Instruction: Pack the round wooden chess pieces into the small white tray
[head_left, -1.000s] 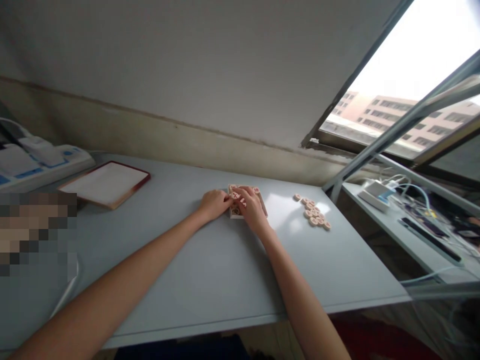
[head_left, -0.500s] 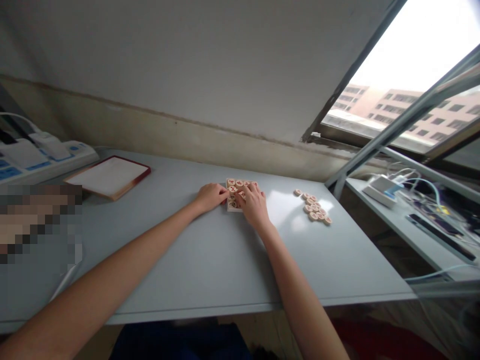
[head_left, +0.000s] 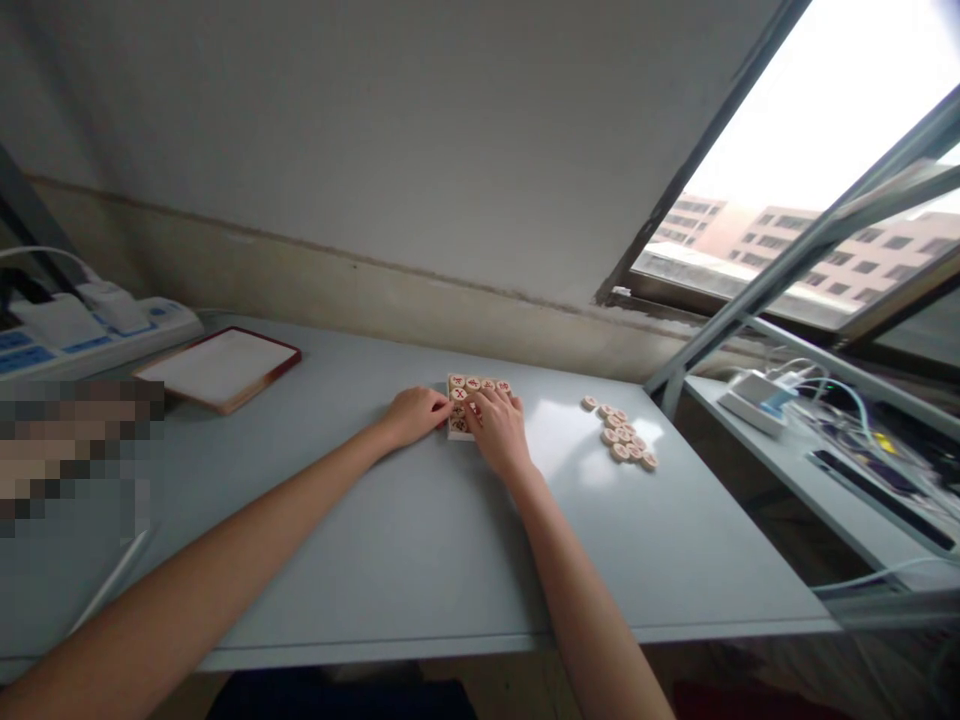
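A small pale box (head_left: 460, 436) of round Chinese chess pieces (head_left: 473, 384) rests on the desk, its back row showing red characters. At its left side is my left hand (head_left: 415, 415), fingers curled together with the tips against the box's edge. My right hand (head_left: 501, 428) lies over the box's right part, fingers apart and touching the pieces; it hides much of the box's right side. More loose chess pieces (head_left: 621, 434) are scattered in a cluster to the right of my right hand.
A white board with a red-brown frame (head_left: 223, 366) lies at the left, near a power strip (head_left: 169, 318). The grey desk (head_left: 390, 550) meets the wall behind. On the right, a metal post (head_left: 675, 385) stands before a side shelf holding another power strip (head_left: 752, 402) and cables.
My right hand has shifted slightly left and forward across the box, uncovering more of the back row. My left hand keeps its place at the box's side. The whole view has tilted a little.
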